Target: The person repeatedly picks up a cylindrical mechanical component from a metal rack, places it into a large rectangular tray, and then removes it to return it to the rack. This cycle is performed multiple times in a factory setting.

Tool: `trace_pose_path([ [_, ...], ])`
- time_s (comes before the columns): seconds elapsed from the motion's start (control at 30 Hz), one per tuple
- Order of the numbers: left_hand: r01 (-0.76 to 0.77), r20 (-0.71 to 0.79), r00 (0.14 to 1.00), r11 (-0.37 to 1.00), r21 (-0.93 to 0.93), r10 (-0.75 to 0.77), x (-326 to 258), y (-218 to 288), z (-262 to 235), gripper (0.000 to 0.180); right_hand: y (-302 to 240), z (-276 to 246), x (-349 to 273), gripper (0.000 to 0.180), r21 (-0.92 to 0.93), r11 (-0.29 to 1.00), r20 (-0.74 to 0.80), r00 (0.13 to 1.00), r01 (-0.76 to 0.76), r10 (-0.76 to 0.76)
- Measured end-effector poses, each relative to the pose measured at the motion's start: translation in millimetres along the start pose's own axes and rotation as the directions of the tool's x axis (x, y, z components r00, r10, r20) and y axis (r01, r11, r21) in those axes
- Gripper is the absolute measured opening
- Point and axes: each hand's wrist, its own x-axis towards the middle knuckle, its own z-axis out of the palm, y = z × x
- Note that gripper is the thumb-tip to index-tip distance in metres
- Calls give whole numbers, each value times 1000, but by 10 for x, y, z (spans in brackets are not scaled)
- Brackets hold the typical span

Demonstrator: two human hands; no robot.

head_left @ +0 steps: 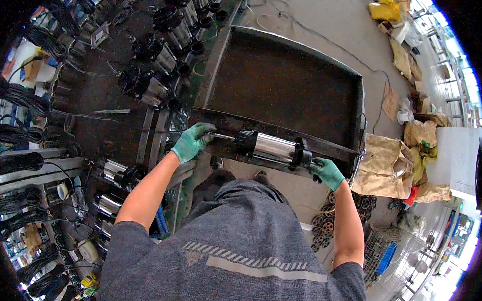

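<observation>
An electric pump motor (274,147), with a bright silver cylinder and black ends, lies sideways over the near edge of a dark metal tray. My right hand (327,174), in a green glove, is closed on its black right end. From the left end a thin metal rod (223,136) points toward my left hand (192,142). That hand, also gloved in green, is closed around the rod's outer end; whether the rod is a shaft or a tool is not plain.
Beyond the motor stretches the brown-floored tray (289,82) with raised walls. Similar motors (156,91) stand in rows to the left, with coiled black cables (23,98). At right lie a brown paper sack (383,166), several small wheels (328,227) and a wire basket (385,248).
</observation>
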Motion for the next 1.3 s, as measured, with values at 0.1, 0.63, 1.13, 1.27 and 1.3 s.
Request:
trace_pose_path([
  [0.1, 435, -121, 896, 899, 44, -427, 201, 15, 105, 38, 27, -7, -20, 29, 247, 969, -24, 1000, 13, -7],
  [0.63, 627, -56, 643, 567, -535, -764, 181, -172, -95, 39, 27, 20, -88, 32, 667, 732, -17, 985, 138, -171],
  [1.13, 593, -486, 789, 671, 445, -375, -190, -70, -506, 55, 678, -46, -301, 15, 33, 981, -476, 866, 189, -151],
  [1.27, 551, -287, 835, 715, 430, -470, -473, -231, -631, 58, 918, -461, -404, 16, 365, 931, -663, 705, 14, 249],
  [1.3, 519, -229, 855, 779, 353, -466, -486, -242, -630, 57, 827, -544, -497, 25, 186, 978, -734, 649, -93, 201],
])
